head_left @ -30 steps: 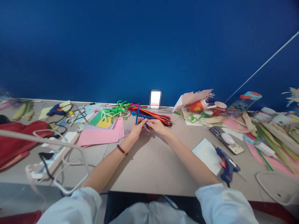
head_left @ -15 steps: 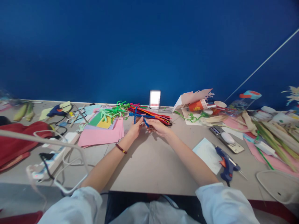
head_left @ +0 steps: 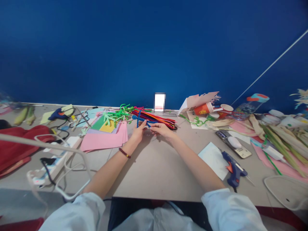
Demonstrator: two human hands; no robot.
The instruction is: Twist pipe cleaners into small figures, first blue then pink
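Note:
Both hands meet over the table, closed on a figure of blue pipe cleaners [head_left: 139, 118] with several short limbs. My left hand [head_left: 138, 132] pinches its middle, while a rounded end sticks out to the left. The fingers of my right hand [head_left: 161, 130] grip a limb at the figure's right end; the fingertips partly hide it. Just behind the hands lies a bundle of red, orange, black and purple pipe cleaners [head_left: 163, 120]. Left of that bundle are green pipe-cleaner shapes [head_left: 120, 113], resting partly on coloured paper.
Pink paper sheets [head_left: 103, 141] lie left of the hands, with a white power strip [head_left: 57, 160] beyond. On the right are a blue glue gun [head_left: 234, 170], a phone [head_left: 233, 144], an orange paper cup [head_left: 203, 109] and dried husks [head_left: 286, 138]. A blue wall [head_left: 154, 54] rises behind.
The right-hand limb of the blue figure, which pointed down toward me, now lies flatter between the hands. My right fingers have shifted slightly up and left with it.

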